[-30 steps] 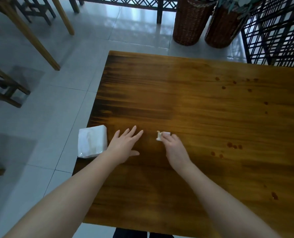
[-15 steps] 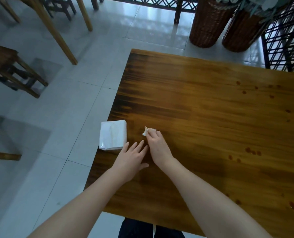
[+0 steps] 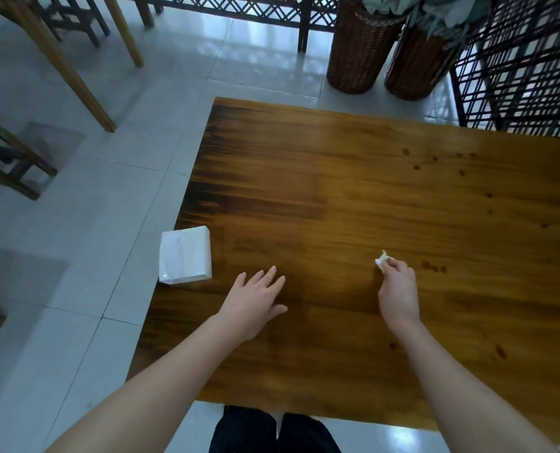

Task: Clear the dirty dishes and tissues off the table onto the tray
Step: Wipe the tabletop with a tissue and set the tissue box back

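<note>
My right hand (image 3: pixel 398 291) pinches a small crumpled white tissue (image 3: pixel 381 258) low over the wooden table (image 3: pixel 354 178), close to a few dark spots on the wood. Flat on the table lies my left hand (image 3: pixel 255 300), fingers spread and holding nothing. A white pack of tissues (image 3: pixel 185 255) rests at the table's left edge, partly overhanging it, a hand's width left of my left hand. No tray or dishes are in view.
Dark stain spots (image 3: pixel 434 266) dot the right part of the table. Two wicker baskets (image 3: pixel 358 44) and a black lattice rack (image 3: pixel 527 67) stand beyond the far edge. Wooden stools (image 3: pixel 7 158) and table legs stand on the tiled floor at left.
My right hand has slid to the right across the table with the crumpled tissue. The left hand stays flat near the tissue pack. The view has shifted.
</note>
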Demonstrator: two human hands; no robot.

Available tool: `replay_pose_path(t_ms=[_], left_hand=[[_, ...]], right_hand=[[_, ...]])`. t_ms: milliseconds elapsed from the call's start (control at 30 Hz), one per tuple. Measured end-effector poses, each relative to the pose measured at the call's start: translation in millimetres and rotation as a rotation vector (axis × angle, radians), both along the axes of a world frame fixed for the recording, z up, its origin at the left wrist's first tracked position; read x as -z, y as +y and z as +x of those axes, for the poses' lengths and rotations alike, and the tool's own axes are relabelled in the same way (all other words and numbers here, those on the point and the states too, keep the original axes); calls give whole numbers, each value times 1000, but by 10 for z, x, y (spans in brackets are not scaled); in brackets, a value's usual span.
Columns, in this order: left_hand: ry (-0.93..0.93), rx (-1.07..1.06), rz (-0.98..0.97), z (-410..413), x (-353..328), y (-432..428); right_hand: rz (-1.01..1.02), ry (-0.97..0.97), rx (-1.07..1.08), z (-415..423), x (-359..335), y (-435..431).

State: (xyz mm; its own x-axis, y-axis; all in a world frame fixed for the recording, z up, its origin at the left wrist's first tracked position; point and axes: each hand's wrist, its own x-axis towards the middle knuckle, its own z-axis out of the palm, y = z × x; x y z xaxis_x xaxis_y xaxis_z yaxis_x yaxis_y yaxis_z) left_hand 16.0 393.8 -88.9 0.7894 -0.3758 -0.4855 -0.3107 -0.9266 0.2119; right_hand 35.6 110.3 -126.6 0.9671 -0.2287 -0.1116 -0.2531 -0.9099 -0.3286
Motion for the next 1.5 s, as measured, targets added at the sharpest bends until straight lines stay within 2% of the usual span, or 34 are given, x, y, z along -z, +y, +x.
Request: replay_pose_path(t_ms=[100,200,367,500,600,800,967,1067,1200,1333,1400,1500], left_hand=[[-4,41,-10,4,0,-177],[3,70,-18,-11,-13,-307],[4,105,1,-9,-65,-456],[1,109,27,24,-97,-584],[5,120,30,36,-111,-659],[20,125,44,25,-90,-866],[34,149,73,15,9,-1031],[39,153,93,42,61,-1090],[36,163,125,100,68,-1113],[77,173,149,147,8,-1139],[90,167,161,140,-14,-1170],[95,161,175,142,-25,-1193]], right_hand=[[-24,10,-1,-138,6,-222],[-8,16,-57,-208,-3,-58],[-9,26,-274,-424,7,349],[-42,19,-408,-450,-2,194],[-66,14,-331,-361,-2,-131],[-66,-3,45,-292,-17,-911],[-22,-21,150,-293,13,-951],[36,-48,100,-328,44,-672],[85,-67,-147,-364,80,-278],[44,-69,-287,-243,67,-439],[17,-82,-248,-147,56,-701],[-2,-72,5,-1,49,-1159]])
